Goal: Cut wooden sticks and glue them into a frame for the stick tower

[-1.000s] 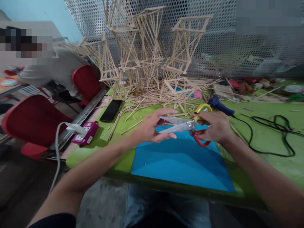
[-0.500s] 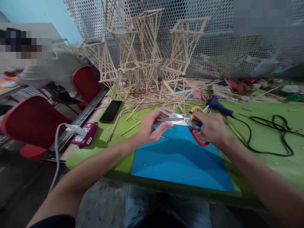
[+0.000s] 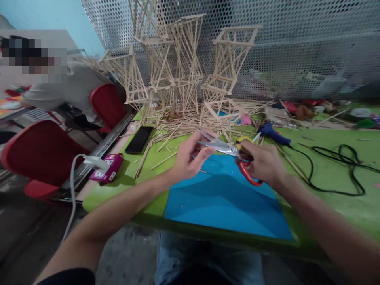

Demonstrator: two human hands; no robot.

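My right hand grips the scissors by their handles, one yellow and one red. Their metal blades are parted and point left, above a blue sheet. Curled around the blade tips is my left hand, its thumb close to the lower blade. Whatever lies between its fingers is too small or hidden to make out. Just behind the hands, many thin wooden sticks lie in a loose pile. Tall lattice towers built of such sticks rise behind the pile.
Left on the green table are a black phone and a pink power strip with a white plug. A blue glue gun trails a black cord at right. A person sits beyond red chairs. Perforated metal sheet stands behind.
The scissor blades have tilted slightly, their handle end dropping a little. My left thumb has drawn back slightly leftward, and both hands stay in nearly the same place.
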